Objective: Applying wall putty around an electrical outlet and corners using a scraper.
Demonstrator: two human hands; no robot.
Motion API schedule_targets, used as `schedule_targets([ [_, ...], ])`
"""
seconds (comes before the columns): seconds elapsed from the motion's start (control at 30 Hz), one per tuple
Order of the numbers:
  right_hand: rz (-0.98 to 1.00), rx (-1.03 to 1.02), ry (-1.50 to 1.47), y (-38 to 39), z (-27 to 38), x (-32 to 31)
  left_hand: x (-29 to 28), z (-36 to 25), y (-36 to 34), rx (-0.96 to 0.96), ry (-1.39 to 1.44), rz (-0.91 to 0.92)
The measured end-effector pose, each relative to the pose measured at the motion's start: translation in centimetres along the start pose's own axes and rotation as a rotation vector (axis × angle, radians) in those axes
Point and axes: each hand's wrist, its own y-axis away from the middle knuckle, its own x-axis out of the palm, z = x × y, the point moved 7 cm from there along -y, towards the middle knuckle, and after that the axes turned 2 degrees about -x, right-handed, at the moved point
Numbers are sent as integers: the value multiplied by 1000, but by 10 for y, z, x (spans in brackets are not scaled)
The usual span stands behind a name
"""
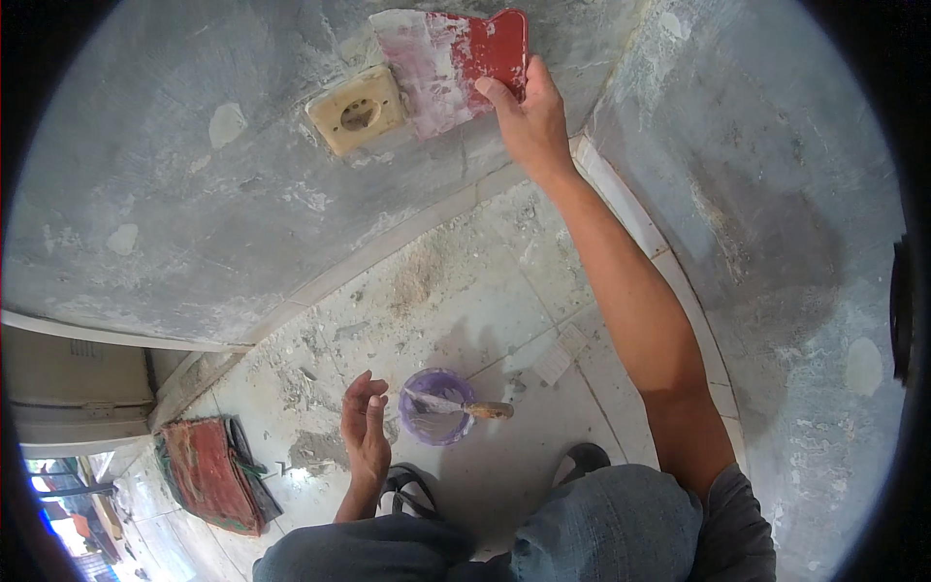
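My right hand [531,114] reaches up to the wall and grips a wide red plastic putty spreader [497,50] by its right edge. White putty smears most of the spreader's left half, which lies against or very near the wall beside a yellowed power socket [357,112]. Low down, my left hand [367,427] hangs with its fingers loosely curled and apart, holding nothing. Close to its right, a purple bowl [409,427] with white putty stands on the floor. A putty knife with a wooden handle [493,410] rests across the bowl's rim.
The grey wall [194,213] has pale patches and meets another wall [776,242] at a corner on the right. Debris and dust [412,281] litter the tiled floor. A folded reddish sack [208,470] lies at the lower left, near a doorway. My sandalled feet stand behind the bowl.
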Motion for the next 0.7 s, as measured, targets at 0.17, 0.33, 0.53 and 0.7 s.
schedule_targets([
  [0.17,-62,23,34,-10,-20,-29,0,-3,0,-7,11,-9],
  [0.33,-113,82,112,-7,-25,-68,-5,-6,-1,7,22,-21],
  [0.53,29,-10,-136,-9,3,-17,-3,-1,-2,16,-3,0],
  [0.7,52,1,-16,-12,2,-4,2,-8,-1,9,-2,-4],
])
